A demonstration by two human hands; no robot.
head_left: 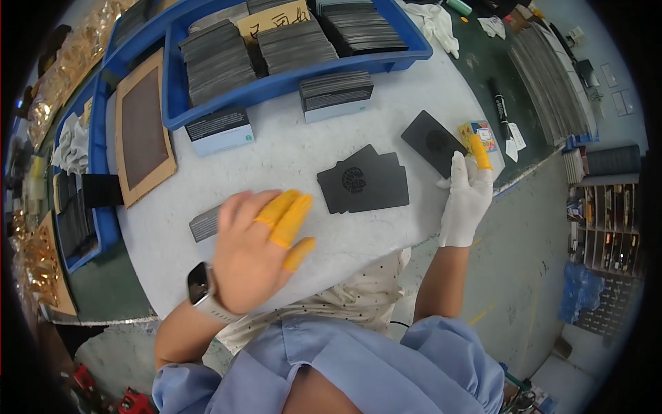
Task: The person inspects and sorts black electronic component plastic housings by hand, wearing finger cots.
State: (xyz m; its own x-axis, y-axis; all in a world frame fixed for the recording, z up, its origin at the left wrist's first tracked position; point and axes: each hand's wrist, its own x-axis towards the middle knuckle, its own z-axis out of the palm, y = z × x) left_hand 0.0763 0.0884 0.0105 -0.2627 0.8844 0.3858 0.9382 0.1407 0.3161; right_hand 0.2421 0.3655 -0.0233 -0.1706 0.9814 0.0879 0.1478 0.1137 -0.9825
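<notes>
My right hand (pixel 467 207), in a white glove with a yellow finger cot on one finger, pinches a black card (pixel 429 141) with a dark round emblem at its lower edge. The card is tilted just above the white tabletop. Left of it lies a fan of several black cards (pixel 379 183), the front one showing a round emblem. My left hand (pixel 249 252) is bare apart from yellow finger cots on some fingers. It hovers, open and holding nothing, beside a stack of cards (pixel 205 225) that it partly hides.
A blue tray (pixel 276 84) full of dark card stacks stands at the back. Two wrapped card stacks (pixel 221 131) (pixel 336 96) sit before it. Left are a brown-bordered panel (pixel 129 103) and another blue tray (pixel 103 238). A small colourful box (pixel 487 143) and black marker (pixel 499 103) lie right.
</notes>
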